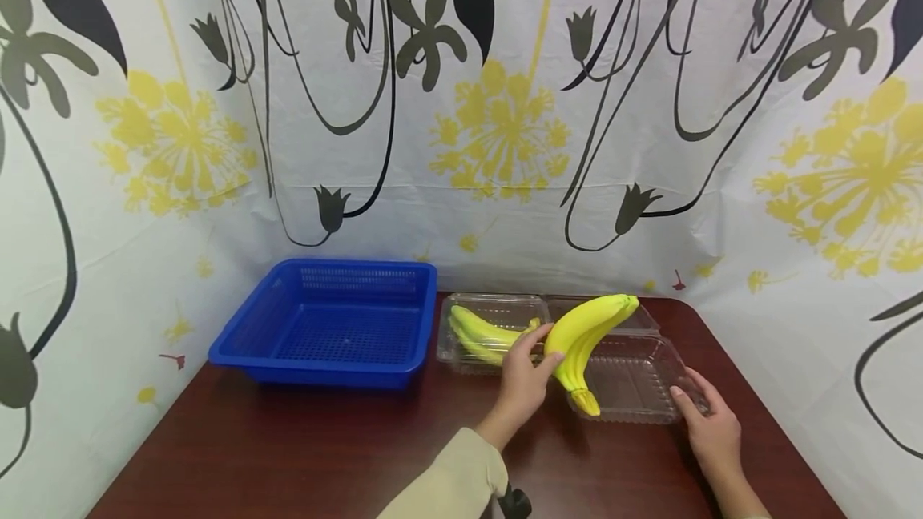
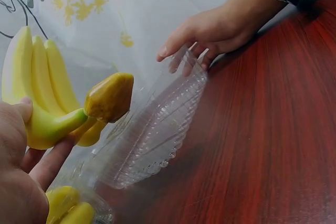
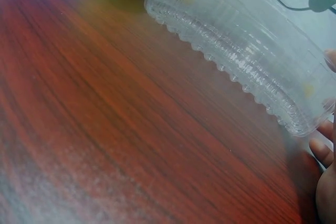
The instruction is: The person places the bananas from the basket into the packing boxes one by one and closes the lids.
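A bunch of yellow bananas (image 1: pixel 587 335) is gripped by my left hand (image 1: pixel 524 375), its brown stem end (image 2: pixel 109 98) pointing down toward me in the head view. Below and right of the bunch is a clear plastic clamshell container (image 1: pixel 630 387), its lid folded back behind it. My right hand (image 1: pixel 710 423) pinches that container's right edge between thumb and fingers; the left wrist view shows the box tilted there. Left of it, a second clear container (image 1: pixel 497 307) holds another bunch of bananas (image 1: pixel 479 335), partly hidden behind my left hand.
A blue plastic basket (image 1: pixel 324 375) with a perforated bottom stands at the left of the dark red wooden table (image 1: pixel 346 455). A white cloth with printed flowers (image 1: pixel 447 142) hangs behind the table and along both sides.
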Motion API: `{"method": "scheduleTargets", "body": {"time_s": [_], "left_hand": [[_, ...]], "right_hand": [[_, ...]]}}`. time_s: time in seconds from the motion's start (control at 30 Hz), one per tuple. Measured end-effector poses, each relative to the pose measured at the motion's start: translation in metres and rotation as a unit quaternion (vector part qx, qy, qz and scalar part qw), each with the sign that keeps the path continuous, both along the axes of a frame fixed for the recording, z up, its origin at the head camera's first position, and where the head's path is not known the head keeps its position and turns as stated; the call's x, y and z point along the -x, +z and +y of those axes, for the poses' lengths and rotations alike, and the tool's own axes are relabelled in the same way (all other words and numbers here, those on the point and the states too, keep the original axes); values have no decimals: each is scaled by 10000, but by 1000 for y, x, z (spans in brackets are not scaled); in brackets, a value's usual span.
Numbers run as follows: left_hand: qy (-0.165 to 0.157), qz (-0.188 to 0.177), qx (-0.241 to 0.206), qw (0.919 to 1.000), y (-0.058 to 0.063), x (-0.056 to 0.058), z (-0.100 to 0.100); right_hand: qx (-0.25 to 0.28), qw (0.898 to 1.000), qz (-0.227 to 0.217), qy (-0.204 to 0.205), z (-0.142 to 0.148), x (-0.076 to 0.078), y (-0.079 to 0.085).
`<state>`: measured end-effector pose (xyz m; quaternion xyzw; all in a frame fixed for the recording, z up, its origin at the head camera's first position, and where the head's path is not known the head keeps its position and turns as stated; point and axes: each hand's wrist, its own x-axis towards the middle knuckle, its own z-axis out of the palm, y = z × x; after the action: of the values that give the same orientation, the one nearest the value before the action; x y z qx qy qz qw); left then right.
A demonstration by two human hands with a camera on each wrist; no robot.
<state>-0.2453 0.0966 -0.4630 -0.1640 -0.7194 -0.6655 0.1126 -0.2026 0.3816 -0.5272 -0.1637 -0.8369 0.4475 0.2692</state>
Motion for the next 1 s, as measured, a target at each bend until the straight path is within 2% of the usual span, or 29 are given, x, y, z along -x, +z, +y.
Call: {"method": "scheduleTargets", "body": {"time_s": [0.2,0.43,0.57,0.87,1.0], "left_hand": [[-18,229,107,9997,3,4,6],[61,381,549,9977,0,8,14],[130,458,796,9957,3,12,18],[226,195,1262,9916,10,18,28],[268,156,1386,9899,8,21,31]], "right_hand": [[25,9999,99,21,4,-1,-2],[6,9995,-292,-96,3,-2,-2],[61,9995,-320,-53,0,-1,0],[94,9998,-156,4,-1,0,0],[78,9998,-177,-47,-1,0,1]]}}
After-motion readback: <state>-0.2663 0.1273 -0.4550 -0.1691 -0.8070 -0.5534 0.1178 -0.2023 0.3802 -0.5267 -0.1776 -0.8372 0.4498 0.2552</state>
